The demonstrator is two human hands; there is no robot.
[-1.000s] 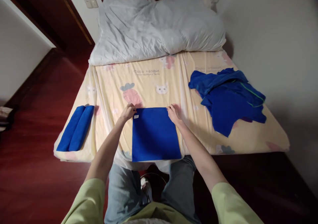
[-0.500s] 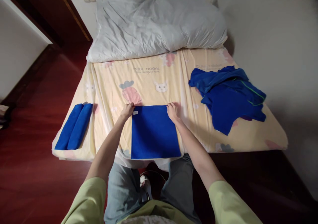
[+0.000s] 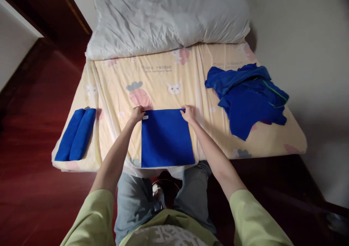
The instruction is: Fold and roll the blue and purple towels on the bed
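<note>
A blue cloth (image 3: 167,140) with a small white label at its upper left corner lies flat at the bed's near edge. My left hand (image 3: 137,114) pinches its far left corner by the label. The far right corner is gripped between the thumb and fingers of my right hand (image 3: 188,114). Two rolled blue cloths (image 3: 76,135) rest side by side on the left of the bed. To the right lies a crumpled heap of blue cloth (image 3: 247,100), with a thin green line across part of it.
The bed (image 3: 160,86) wears a pale yellow sheet printed with rabbits and carrots. A bunched grey-white quilt (image 3: 169,16) covers its far end. Dark red floor (image 3: 29,129) runs along the left, and a white wall (image 3: 300,56) stands at the right.
The whole view has shifted slightly, so the bed appears higher and a little further left. Both hands keep hold of the cloth's far corners, and the cloth stays flat.
</note>
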